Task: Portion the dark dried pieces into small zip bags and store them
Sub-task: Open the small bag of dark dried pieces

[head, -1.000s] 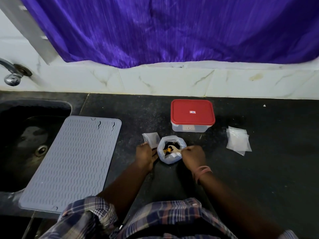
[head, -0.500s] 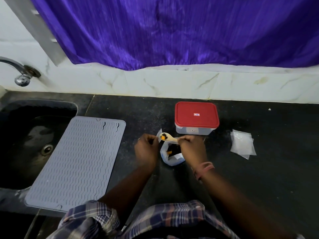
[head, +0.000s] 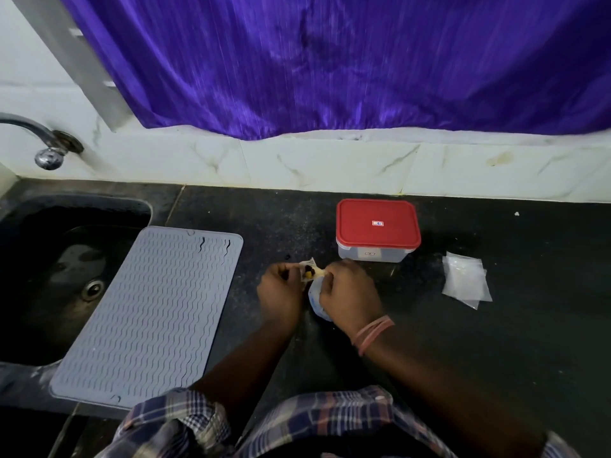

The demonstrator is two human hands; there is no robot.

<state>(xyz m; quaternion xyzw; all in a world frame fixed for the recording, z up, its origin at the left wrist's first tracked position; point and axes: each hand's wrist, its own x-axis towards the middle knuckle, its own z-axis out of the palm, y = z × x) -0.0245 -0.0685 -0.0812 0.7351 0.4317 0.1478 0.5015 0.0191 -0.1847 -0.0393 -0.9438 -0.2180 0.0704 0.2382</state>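
My left hand (head: pixel 279 292) pinches a small clear zip bag (head: pixel 305 266) by its mouth, just above the black counter. My right hand (head: pixel 347 292) grips a small wooden spoon (head: pixel 314 274), whose bowl carries dark dried pieces and sits at the bag's mouth. Between and below my hands stands a larger white plastic bag (head: pixel 316 300), mostly hidden by my right hand; its contents are out of sight. A pile of empty clear zip bags (head: pixel 466 279) lies to the right.
A closed box with a red lid (head: pixel 377 228) stands just behind my hands. A grey ribbed mat (head: pixel 148 312) lies to the left, overlapping the dark sink (head: pixel 49 259). A tap (head: pixel 39 137) sticks out at far left. A purple curtain hangs behind.
My right hand lifted the loaded spoon out of the white bag and carried it left to the small zip bag, which my left hand raised. The camera view shifted slightly.
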